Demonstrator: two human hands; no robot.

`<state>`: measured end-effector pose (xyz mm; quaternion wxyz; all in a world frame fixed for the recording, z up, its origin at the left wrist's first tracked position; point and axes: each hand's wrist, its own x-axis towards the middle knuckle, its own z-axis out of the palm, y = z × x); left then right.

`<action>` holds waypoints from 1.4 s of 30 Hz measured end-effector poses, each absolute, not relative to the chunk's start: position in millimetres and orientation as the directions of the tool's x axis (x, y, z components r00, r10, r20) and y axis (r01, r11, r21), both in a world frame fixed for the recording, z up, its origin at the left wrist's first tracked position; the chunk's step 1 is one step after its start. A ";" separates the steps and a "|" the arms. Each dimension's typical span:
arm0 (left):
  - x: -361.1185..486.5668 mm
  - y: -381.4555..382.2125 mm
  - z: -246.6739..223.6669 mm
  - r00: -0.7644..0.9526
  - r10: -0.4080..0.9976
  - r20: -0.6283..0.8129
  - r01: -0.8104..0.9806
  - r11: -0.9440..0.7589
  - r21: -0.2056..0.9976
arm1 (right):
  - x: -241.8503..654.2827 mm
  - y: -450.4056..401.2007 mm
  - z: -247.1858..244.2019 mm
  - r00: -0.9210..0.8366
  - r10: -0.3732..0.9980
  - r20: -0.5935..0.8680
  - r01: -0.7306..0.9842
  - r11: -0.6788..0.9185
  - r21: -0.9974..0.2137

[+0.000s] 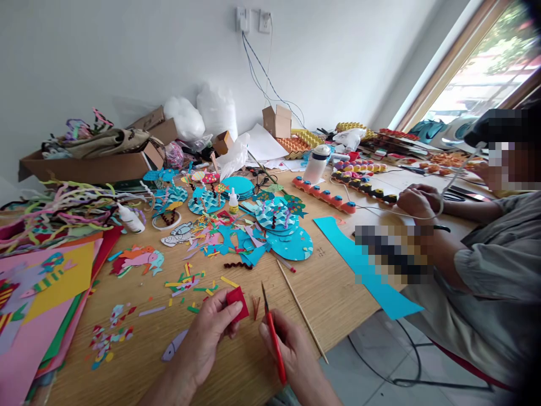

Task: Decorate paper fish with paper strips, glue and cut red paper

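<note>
Between the thumb and fingers of my left hand [207, 324] is a small folded piece of red paper [240, 299], held just above the table. My right hand [293, 349] grips a pair of red-handled scissors [275, 341], seen edge-on with the dark tips pointing up and away. The scissors are apart from the paper. Thin reddish-brown paper slivers [256, 307] lie between my hands. A wooden stick [302, 307] rests right of the scissors. Left of my left wrist lies a purple paper fish [174, 345], partly covered by my forearm.
Paper scraps [186, 282], blue discs [291, 243] and a glue bottle [233, 202] spread across the table. Coloured sheets [54, 316] and pipe cleaners [80, 208] lie left. A long blue strip [363, 265] reaches the right edge, near another person's hands [416, 203].
</note>
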<state>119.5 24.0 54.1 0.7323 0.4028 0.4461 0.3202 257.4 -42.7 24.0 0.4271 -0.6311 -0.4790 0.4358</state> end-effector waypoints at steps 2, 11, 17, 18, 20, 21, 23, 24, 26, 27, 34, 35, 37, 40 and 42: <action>118.8 25.1 55.4 0.369 0.867 -0.335 -0.071 0.386 0.920 | 255.9 -39.1 29.9 0.163 0.976 -0.146 0.087 -0.161 -0.983; 114.1 26.6 59.5 0.335 0.922 -0.194 0.041 0.191 0.981 | 231.5 -13.8 54.9 0.151 0.973 -0.175 -0.233 -0.137 -0.963; 103.6 26.4 63.2 0.365 0.902 -0.229 0.012 0.242 0.970 | 225.1 -2.9 54.3 0.166 0.979 -0.123 -0.172 -0.094 -0.981; 101.9 26.5 63.4 0.347 0.908 -0.234 0.008 0.247 0.969 | 223.3 -1.6 54.3 0.157 0.981 -0.113 -0.157 -0.089 -0.984; 98.2 26.7 64.5 0.313 0.919 -0.240 -0.007 0.255 0.967 | 220.1 -0.6 54.7 0.135 0.986 -0.095 -0.116 -0.079 -0.990; 96.0 26.9 65.5 0.304 0.921 -0.242 -0.022 0.261 0.965 | 219.1 -1.2 54.9 0.125 0.989 -0.082 -0.079 -0.073 -0.994; 90.9 28.0 68.4 0.290 0.924 -0.251 -0.078 0.284 0.956 | 218.7 -4.9 54.6 0.096 0.994 -0.059 0.042 -0.063 -0.997; 88.1 28.9 70.1 0.282 0.924 -0.257 -0.115 0.298 0.948 | 219.1 -7.9 53.8 0.075 0.996 -0.053 0.116 -0.062 -0.991; 82.6 31.5 73.2 0.258 0.930 -0.263 -0.194 0.317 0.928 | 220.3 -15.0 51.1 0.002 0.997 -0.073 0.249 -0.071 -0.966; 80.2 32.9 74.3 0.245 0.934 -0.261 -0.230 0.318 0.920 | 220.6 -18.6 49.5 -0.037 0.995 -0.088 0.298 -0.073 -0.952; 76.2 38.8 74.8 0.210 0.935 -0.286 -0.315 0.341 0.886 | 214.3 -28.2 50.1 -0.147 0.985 -0.086 0.454 -0.010 -0.891; 76.4 38.8 74.7 0.207 0.934 -0.290 -0.313 0.345 0.885 | 213.4 -27.4 51.4 -0.145 0.986 -0.086 0.461 -0.010 -0.887; 76.4 38.5 74.5 0.202 0.934 -0.294 -0.307 0.345 0.887 | 212.4 -25.5 53.4 -0.143 0.986 -0.090 0.468 -0.013 -0.884; 76.3 37.6 73.7 0.201 0.938 -0.283 -0.293 0.333 0.896 | 211.5 -23.0 54.8 -0.128 0.987 -0.093 0.472 -0.022 -0.881; 76.9 36.9 73.0 0.211 0.938 -0.274 -0.290 0.328 0.899 | 210.8 -22.0 55.4 -0.124 0.988 -0.094 0.467 -0.026 -0.884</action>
